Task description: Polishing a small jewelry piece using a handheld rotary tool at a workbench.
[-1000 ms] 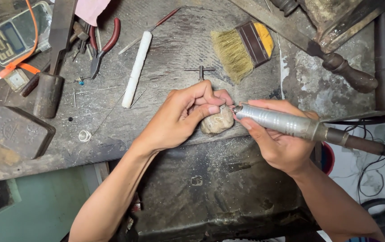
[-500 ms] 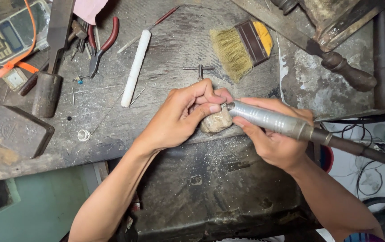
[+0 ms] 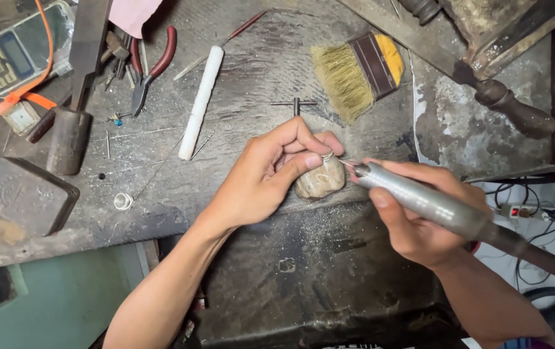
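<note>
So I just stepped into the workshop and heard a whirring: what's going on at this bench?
A person sits at a worn workbench. Their left hand pinches a small wire ring against a wooden bench peg. Their right hand holds a metal rotary handpiece, its fine tip at the ring. A brush, pliers and a white rod lie behind.

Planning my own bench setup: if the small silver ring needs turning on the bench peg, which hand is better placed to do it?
The left hand, probably. Its fingers already pinch the small silver ring against the worn wooden bench peg, while the right hand is wrapped around the grey metal rotary handpiece.
</note>
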